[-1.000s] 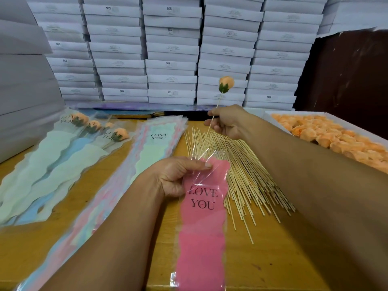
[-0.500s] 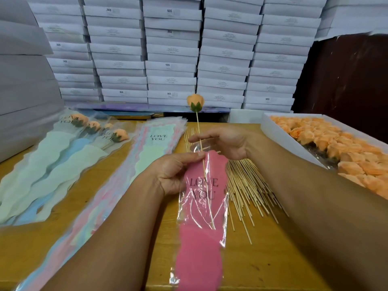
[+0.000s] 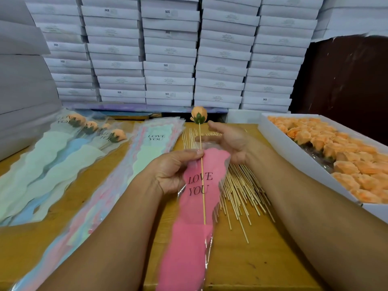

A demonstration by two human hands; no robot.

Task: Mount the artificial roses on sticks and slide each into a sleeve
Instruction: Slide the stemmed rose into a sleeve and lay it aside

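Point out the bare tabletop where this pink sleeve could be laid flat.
Bare wood shows between the loose sticks and the near table edge, under the right forearm. A narrow strip lies between the finished roses and the sleeve stack. The rose box crowds the right.

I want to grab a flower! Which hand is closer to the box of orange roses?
The right hand. It hovers open over the sticks, just left of the box of orange roses. The left hand is farther away, holding the pink sleeve.
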